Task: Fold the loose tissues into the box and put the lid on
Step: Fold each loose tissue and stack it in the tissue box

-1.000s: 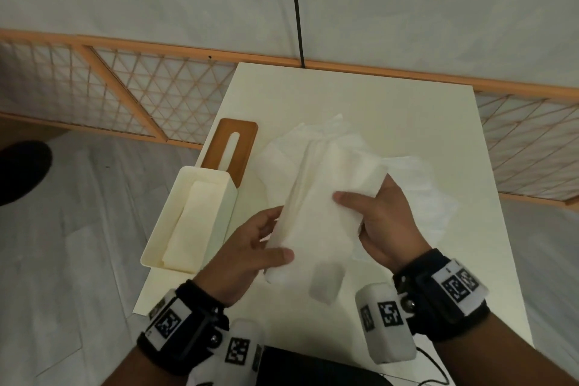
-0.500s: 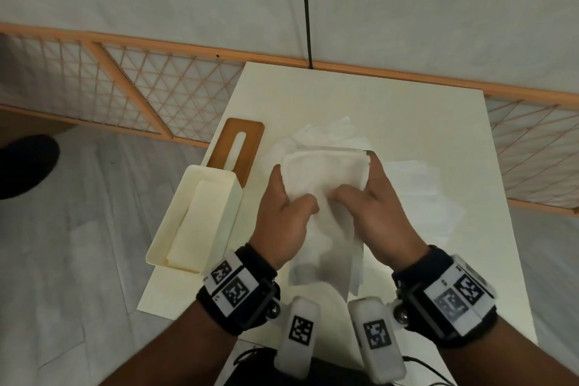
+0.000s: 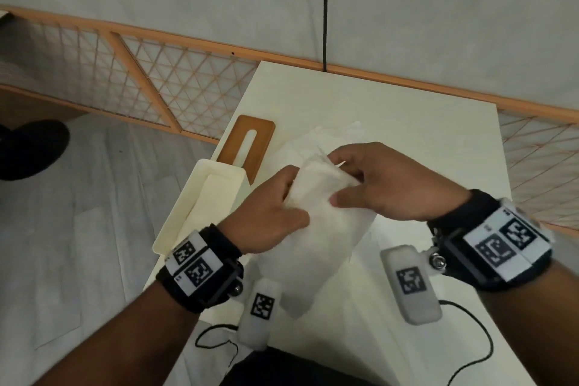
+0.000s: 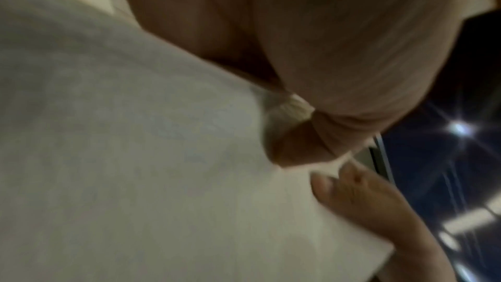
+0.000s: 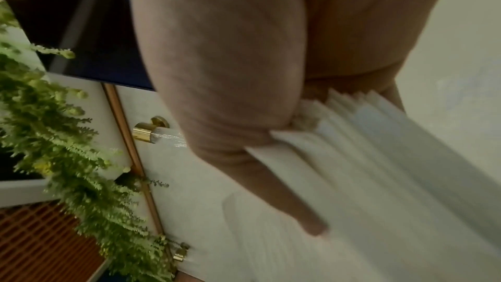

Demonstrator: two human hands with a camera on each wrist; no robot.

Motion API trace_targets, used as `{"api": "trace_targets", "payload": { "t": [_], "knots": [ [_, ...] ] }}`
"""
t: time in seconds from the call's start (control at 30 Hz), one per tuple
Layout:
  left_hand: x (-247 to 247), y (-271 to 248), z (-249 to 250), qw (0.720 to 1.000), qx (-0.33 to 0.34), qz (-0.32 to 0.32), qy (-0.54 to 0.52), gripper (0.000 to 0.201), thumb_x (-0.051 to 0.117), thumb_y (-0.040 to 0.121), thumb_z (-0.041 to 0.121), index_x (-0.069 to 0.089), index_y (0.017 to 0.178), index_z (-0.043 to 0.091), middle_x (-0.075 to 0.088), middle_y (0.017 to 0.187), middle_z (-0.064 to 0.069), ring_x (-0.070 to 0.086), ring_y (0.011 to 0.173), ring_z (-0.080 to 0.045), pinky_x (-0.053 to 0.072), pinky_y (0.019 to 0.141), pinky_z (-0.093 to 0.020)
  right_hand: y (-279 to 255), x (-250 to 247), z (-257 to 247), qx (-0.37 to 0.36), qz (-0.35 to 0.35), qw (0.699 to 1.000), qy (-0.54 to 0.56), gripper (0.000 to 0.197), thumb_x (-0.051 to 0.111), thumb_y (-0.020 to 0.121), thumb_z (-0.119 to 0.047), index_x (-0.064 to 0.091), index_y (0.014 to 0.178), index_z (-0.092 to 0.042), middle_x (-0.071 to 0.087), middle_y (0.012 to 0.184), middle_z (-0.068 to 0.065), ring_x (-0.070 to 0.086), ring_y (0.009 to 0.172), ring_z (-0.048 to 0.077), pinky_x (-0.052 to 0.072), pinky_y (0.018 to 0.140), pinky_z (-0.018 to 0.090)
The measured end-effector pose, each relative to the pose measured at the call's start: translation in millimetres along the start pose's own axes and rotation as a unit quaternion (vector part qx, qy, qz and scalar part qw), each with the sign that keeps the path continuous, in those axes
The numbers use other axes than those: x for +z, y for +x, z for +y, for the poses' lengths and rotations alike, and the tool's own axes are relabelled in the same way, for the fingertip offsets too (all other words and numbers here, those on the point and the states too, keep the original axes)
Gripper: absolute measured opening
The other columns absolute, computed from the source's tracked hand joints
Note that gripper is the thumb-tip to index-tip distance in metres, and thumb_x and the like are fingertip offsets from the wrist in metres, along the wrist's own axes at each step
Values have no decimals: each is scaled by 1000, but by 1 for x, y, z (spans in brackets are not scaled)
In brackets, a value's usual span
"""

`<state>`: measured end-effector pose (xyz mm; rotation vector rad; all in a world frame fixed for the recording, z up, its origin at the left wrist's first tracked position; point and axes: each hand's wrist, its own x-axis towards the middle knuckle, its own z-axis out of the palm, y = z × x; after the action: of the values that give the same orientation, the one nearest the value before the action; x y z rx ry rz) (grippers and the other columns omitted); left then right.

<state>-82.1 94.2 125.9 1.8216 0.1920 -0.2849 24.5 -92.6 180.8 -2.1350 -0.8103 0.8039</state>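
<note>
From the head view, the left hand (image 3: pixel 269 213) and the right hand (image 3: pixel 385 182) both gripped a wad of tissues (image 3: pixel 319 216) held up over the bench (image 3: pixel 407 110), the left thumb laid across its near face and the right fingers curled over its top edge, with the lower end hanging loose toward the wrists. Just left of the left hand stood the cream box (image 3: pixel 200 204), open on top with some tissue already inside, and beyond it, touching its far end, lay the brown lid (image 3: pixel 247 147) (slot upward). More loose tissue (image 3: pixel 313 141) lay on the bench beyond the two hands. In the left wrist view, blurred, the left hand (image 4: pixel 311 50) pinched the tissues (image 4: pixel 135 158) between thumb and fingers, and the fingers (image 4: pixel 360 196) of the other hand touched the sheet's edge. In the right wrist view, the right hand (image 5: pixel 230 72) clasped the layered tissues (image 5: pixel 366 158), their edges fanned beside the thumb.
</note>
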Motion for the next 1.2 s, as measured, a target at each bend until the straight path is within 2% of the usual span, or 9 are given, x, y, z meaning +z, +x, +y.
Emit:
{"api": "trace_targets", "payload": {
  "t": [0.1,0.2,0.37,0.47,0.6,0.73,0.93,1.07,1.2],
  "knots": [
    [-23,-23,-29,995,-69,-17,-76,55,74,73,18,59,125,18,72,115,0,69,105,-22,55,95,-47,7,3,0,0,2,998,57,20,76,83,-6,70,99,-16,77,93,-3,74,84,16,60,82,43],
    [-31,-57,-75,967,-101,20,-231,70,82,64,20,58,126,-1,66,124,-20,62,115,-41,49,101,-56,21,7,2,11,-7,990,139,25,74,84,1,70,104,-13,77,98,5,74,90,27,59,85,49],
    [-5,-99,-109,836,-32,154,-525,65,73,75,0,53,137,3,56,139,-23,54,128,-41,49,102,-50,64,33,1,39,-20,973,227,33,68,82,12,66,111,-4,75,103,13,73,94,33,59,85,46],
    [-3,-102,-112,829,-46,296,-472,59,64,82,0,47,138,5,61,135,-14,58,125,-34,57,90,-39,97,56,-8,42,-43,981,183,33,69,83,9,68,111,-7,76,102,6,73,94,26,60,83,39],
    [-17,-104,-110,812,-125,464,-330,47,67,88,-1,47,123,22,68,113,-6,70,91,-21,58,67,-33,148,88,-23,18,-51,997,59,30,73,78,-6,67,106,-15,73,103,4,70,94,23,59,84,42],
    [-38,-94,-122,798,-176,549,-176,50,72,84,6,35,115,21,60,102,-1,68,72,-21,52,52,-25,201,124,-35,-24,-27,997,-73,43,75,72,-16,54,109,-22,59,109,-6,60,94,15,49,71,27],
    [-64,-69,-141,815,-248,523,35,26,67,82,9,42,84,18,53,88,0,48,73,-12,36,52,-13,245,168,-36,-44,-30,969,-243,22,65,86,-7,50,98,-17,57,100,0,55,97,24,45,76,33],
    [-69,-59,-147,838,-274,468,56,28,61,83,4,39,93,18,49,97,1,42,72,-3,34,52,-15,250,186,-34,-58,-68,943,-321,29,59,92,-5,63,119,-15,64,114,9,59,109,29,52,93,40],
    [-71,-51,-146,860,-289,408,101,40,53,85,-5,36,115,16,47,103,-4,44,68,-5,32,51,-16,252,202,-32,-67,-76,927,-362,23,55,92,-1,62,111,-13,63,94,8,65,90,31,57,80,43]
  ]
}}
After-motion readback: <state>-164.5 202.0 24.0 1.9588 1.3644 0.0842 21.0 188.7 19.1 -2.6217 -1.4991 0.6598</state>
